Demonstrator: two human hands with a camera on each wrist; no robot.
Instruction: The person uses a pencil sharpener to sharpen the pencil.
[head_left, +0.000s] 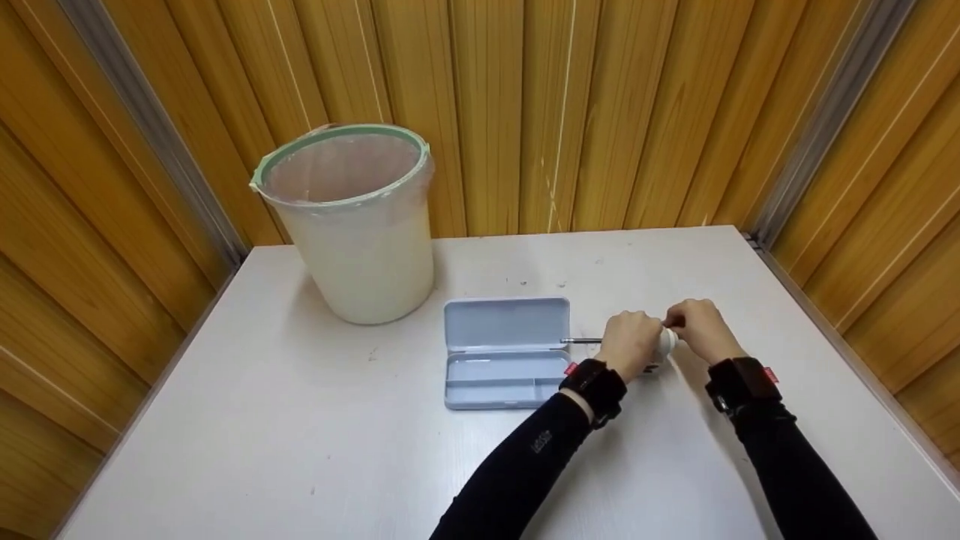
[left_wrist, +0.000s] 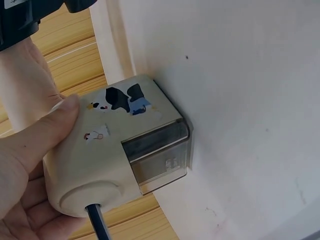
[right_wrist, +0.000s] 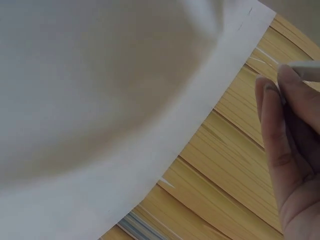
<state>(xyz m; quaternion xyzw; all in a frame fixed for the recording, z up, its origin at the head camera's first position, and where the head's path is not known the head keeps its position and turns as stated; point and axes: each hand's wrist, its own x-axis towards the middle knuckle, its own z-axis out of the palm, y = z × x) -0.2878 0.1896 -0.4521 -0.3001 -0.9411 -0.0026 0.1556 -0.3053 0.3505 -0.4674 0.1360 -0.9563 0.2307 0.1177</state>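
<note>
A cream-white pencil sharpener [left_wrist: 95, 160] with cartoon animal pictures and a clear shavings drawer [left_wrist: 159, 167] is gripped by my left hand [head_left: 628, 343], thumb on one side and fingers curled beneath in the left wrist view. From its round front sticks a dark pencil [head_left: 583, 340], whose silver-tipped end points left over an open pale-blue pencil case [head_left: 508, 324]. On the sharpener's opposite side is my right hand [head_left: 705, 330]. Its thumb and fingers pinch at a white crank handle [right_wrist: 306, 70], partly hidden by the fingertips and cut off by the right wrist view's edge.
The case lies flat with its lid folded back, showing divided compartments. Behind it to the left stands a white bucket [head_left: 367, 262] with a green rim and a clear liner. Wood-patterned walls [head_left: 487, 112] border the white table [head_left: 315, 450] at the back and sides.
</note>
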